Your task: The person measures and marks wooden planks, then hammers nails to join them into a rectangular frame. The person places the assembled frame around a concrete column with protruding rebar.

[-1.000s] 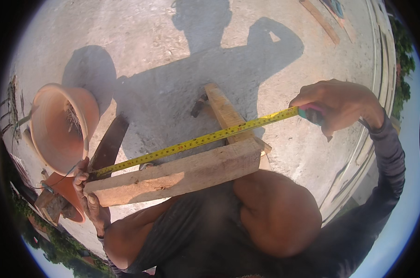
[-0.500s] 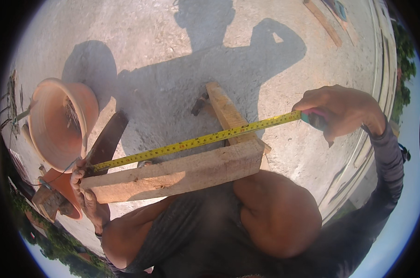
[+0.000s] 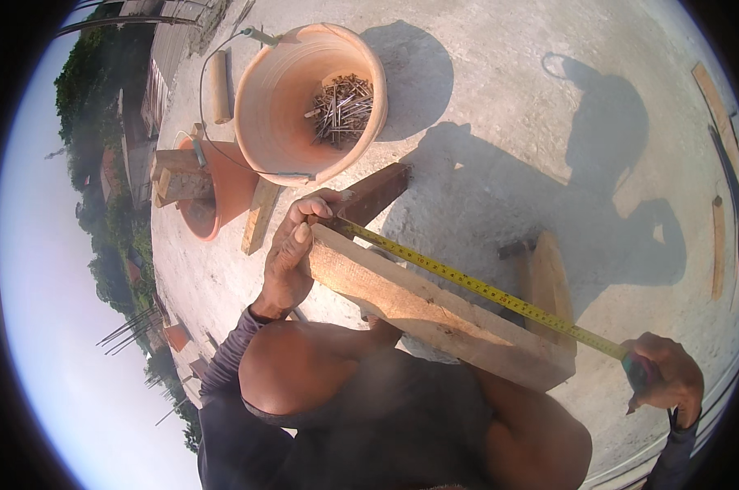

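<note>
A yellow tape measure blade (image 3: 483,287) stretches over a thick wooden beam (image 3: 434,306), from the beam's left end down toward the right. My left hand (image 3: 289,257) is closed at that left end, thumb on the wood and fingertips where the blade starts; the exact grip on the blade's tip is hidden. My right hand (image 3: 671,371) wraps round the dark tape measure case (image 3: 640,369), past the beam's right end. The beam lies across my bent knees. A second wooden piece (image 3: 550,282) stands behind its right part, and a dark board (image 3: 377,196) lies beyond my left fingers.
An orange bucket (image 3: 259,114) with loose nails (image 3: 343,110) stands at the upper left. Next to it, another orange bucket (image 3: 230,175) holds wood blocks (image 3: 181,175). Loose planks (image 3: 718,245) lie on the concrete floor (image 3: 500,57) at the far right.
The view has swung left and tilted, so the buckets and nails show more fully. Both hands keep their places at the two ends of the stretched tape.
</note>
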### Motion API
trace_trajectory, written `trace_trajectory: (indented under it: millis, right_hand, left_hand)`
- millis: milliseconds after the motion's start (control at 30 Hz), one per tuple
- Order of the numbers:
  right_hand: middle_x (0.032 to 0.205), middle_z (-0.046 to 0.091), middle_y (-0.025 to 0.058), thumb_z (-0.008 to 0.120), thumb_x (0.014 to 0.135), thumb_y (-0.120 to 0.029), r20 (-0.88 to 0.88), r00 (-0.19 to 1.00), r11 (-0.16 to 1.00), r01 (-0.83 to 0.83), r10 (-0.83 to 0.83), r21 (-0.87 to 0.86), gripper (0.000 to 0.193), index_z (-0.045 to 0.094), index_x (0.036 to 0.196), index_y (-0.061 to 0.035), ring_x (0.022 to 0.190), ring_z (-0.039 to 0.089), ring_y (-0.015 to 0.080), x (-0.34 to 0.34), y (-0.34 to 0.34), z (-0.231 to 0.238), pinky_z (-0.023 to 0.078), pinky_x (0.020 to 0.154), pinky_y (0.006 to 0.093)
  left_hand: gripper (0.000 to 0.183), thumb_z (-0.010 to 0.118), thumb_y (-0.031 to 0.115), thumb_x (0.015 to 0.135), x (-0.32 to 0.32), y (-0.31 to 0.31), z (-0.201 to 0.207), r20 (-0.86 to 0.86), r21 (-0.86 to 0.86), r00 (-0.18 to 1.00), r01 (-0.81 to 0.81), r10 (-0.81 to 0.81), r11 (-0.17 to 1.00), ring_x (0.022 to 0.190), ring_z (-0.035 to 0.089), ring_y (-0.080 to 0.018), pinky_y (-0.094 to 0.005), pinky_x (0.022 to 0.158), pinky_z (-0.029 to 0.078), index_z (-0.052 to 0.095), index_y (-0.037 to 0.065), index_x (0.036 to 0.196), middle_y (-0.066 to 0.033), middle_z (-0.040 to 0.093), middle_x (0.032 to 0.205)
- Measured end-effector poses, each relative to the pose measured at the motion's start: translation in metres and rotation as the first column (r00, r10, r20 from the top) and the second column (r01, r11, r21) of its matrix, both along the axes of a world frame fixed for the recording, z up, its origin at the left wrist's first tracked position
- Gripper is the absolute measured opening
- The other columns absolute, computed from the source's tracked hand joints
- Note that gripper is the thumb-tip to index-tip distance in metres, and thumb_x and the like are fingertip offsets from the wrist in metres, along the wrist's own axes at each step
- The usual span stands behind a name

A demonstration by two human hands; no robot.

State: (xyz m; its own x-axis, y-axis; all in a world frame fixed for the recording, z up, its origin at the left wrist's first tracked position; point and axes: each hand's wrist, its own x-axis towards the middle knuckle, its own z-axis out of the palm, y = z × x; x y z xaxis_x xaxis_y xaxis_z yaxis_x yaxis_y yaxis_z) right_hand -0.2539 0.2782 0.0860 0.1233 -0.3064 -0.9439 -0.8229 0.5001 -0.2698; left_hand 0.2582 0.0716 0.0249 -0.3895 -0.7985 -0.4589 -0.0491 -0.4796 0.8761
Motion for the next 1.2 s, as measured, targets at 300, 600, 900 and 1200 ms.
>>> trace_trajectory:
  millis: [300, 600, 900, 1200]
  right_hand:
    - [0.096, 0.066, 0.0090, 0.100, 0.035, -0.010, 0.102, 0.994, 0.998, 0.052, -0.049, -0.027, 0.083, 0.070, 0.113, -0.0100, 0.093, 0.066, 0.0321, -0.007, -0.012, 0.001, 0.055, 0.082, 0.0394]
    - [0.092, 0.067, 0.0060, 0.095, 0.045, -0.011, 0.044, 0.996, 0.997, 0.074, -0.072, -0.025, 0.072, 0.074, 0.113, -0.0124, 0.084, 0.067, 0.0280, -0.001, -0.011, 0.004, 0.054, 0.074, 0.0383]
    - [0.095, 0.067, 0.0086, 0.101, 0.035, -0.017, 0.067, 0.993, 0.995, 0.098, -0.096, -0.017, 0.086, 0.071, 0.115, -0.0094, 0.090, 0.066, 0.0306, -0.009, 0.000, 0.003, 0.055, 0.080, 0.0388]
    - [0.091, 0.063, 0.0067, 0.094, 0.044, -0.011, 0.184, 0.974, 0.981, 0.155, -0.132, -0.115, 0.075, 0.070, 0.115, -0.0090, 0.080, 0.062, 0.0280, -0.016, 0.003, 0.002, 0.052, 0.071, 0.0388]
  left_hand:
    - [0.039, 0.062, 0.042, 0.100, -0.004, -0.005, 0.008, 0.132, -0.081, 0.991, 0.027, -0.016, 0.996, 0.125, 0.048, -0.0206, -0.0363, 0.110, 0.033, 0.059, 0.007, 0.117, -0.0114, 0.053, 0.137]
    - [0.038, 0.065, 0.042, 0.099, -0.004, -0.018, 0.008, 0.097, -0.020, 0.992, 0.079, -0.077, 0.997, 0.122, 0.049, -0.0185, -0.0369, 0.109, 0.034, 0.060, 0.008, 0.115, -0.0114, 0.055, 0.136]
    - [0.040, 0.069, 0.041, 0.096, -0.004, -0.026, 0.006, 0.064, -0.073, 0.989, 0.135, -0.131, 0.988, 0.119, 0.050, -0.0181, -0.0357, 0.107, 0.037, 0.058, 0.008, 0.116, -0.0097, 0.053, 0.136]
    - [0.027, 0.060, 0.033, 0.105, -0.013, -0.026, 0.012, 0.215, -0.108, 0.972, 0.123, -0.098, 0.986, 0.119, 0.049, -0.0162, -0.0338, 0.107, 0.036, 0.060, 0.007, 0.113, -0.0076, 0.054, 0.130]
